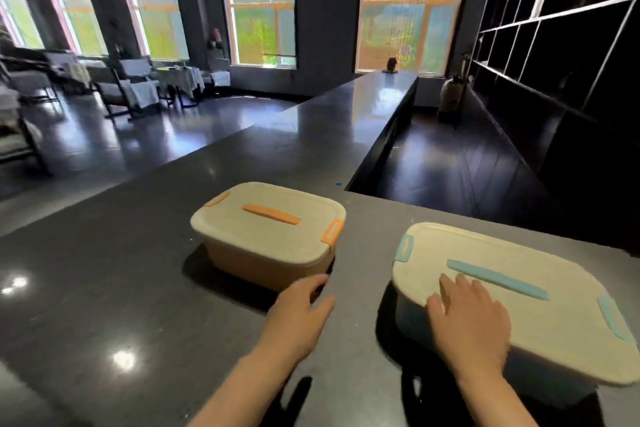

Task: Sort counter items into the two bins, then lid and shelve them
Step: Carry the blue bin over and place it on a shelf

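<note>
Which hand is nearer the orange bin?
Left. The left hand hovers by the orange bin's near corner; the right hand rests on the blue bin's lid.

Two bare forearms enter from the lower edge, each ending in a bare hand. The left hand (300, 314) and the right hand (467, 321) wear no gloves, and no rings, watch or bracelet show on the fingers or wrists. No sleeve is in view: both arms are uncovered as far back as the bottom edge. The fingernails are short and unpainted where they can be made out, though motion blur softens them.
</note>
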